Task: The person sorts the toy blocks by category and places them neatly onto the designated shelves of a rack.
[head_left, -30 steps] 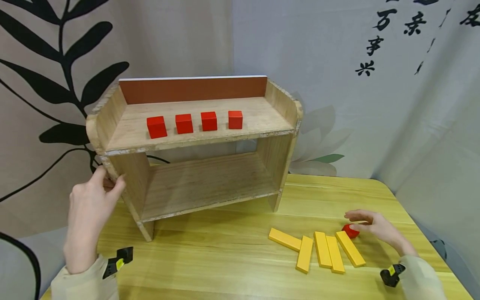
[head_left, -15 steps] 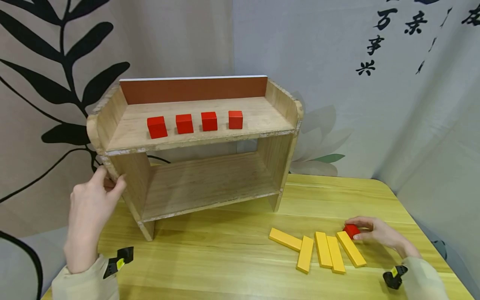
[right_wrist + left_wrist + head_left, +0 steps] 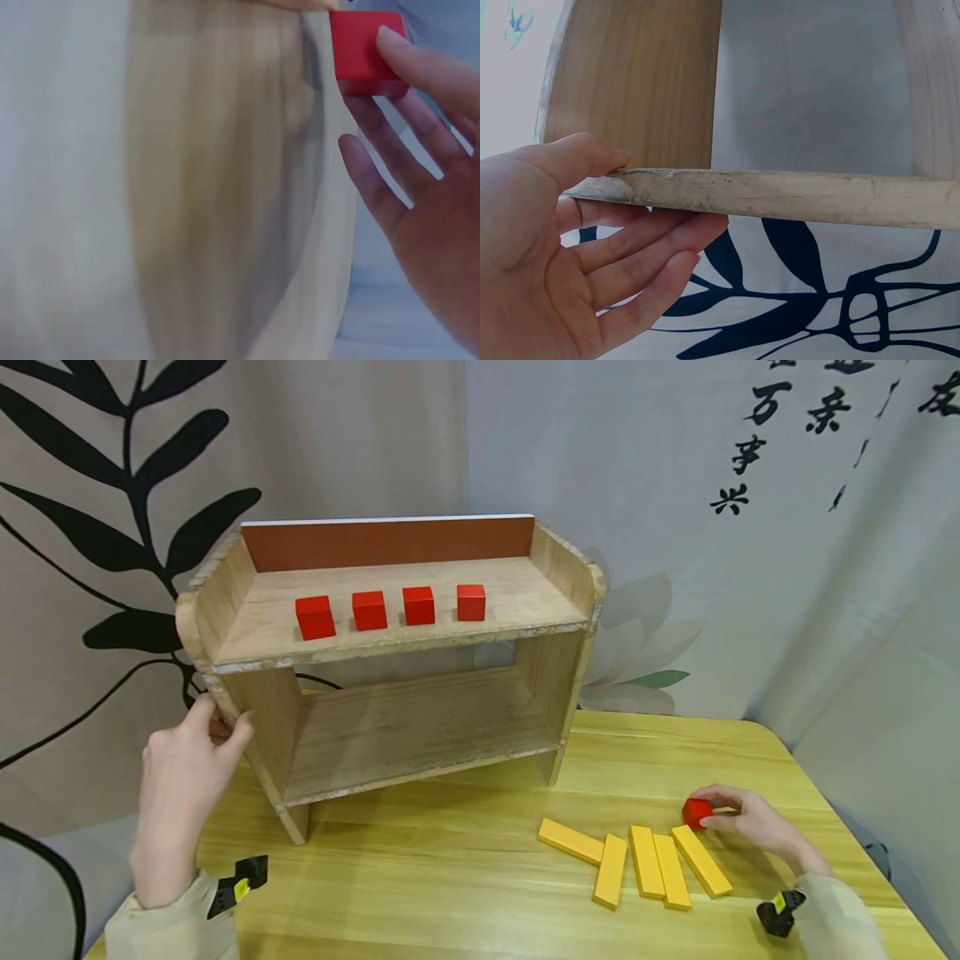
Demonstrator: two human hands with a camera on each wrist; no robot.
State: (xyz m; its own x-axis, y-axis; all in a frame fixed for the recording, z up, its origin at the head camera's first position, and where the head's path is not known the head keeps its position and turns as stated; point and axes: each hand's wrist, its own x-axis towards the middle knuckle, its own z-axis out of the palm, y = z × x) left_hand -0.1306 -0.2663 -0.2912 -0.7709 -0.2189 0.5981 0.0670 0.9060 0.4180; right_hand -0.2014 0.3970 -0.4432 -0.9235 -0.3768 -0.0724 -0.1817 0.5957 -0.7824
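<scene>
My left hand (image 3: 183, 777) holds the left side panel of a small two-tier wooden shelf (image 3: 420, 722). In the left wrist view, the thumb lies on one face of that panel's edge (image 3: 780, 196) and the fingers are behind it. At the right of the table, my right hand (image 3: 757, 827) pinches a red cube (image 3: 697, 812) just beyond the yellow blocks. The right wrist view has the thumb on one face of the cube (image 3: 364, 49), with fingers on its other side. Several more red cubes (image 3: 369, 611) stand in a row on the upper tier.
Several flat yellow blocks (image 3: 611, 870) lie on the wooden table (image 3: 450, 860), in front of the right hand. Behind the table hang pale curtains (image 3: 600, 443) with plant prints and writing. A black cable (image 3: 67, 881) curves at the left edge.
The right hand's fingers have closed round the red cube, which has turned and shifted slightly up and to the left in the head view. The left hand keeps its hold on the shelf.
</scene>
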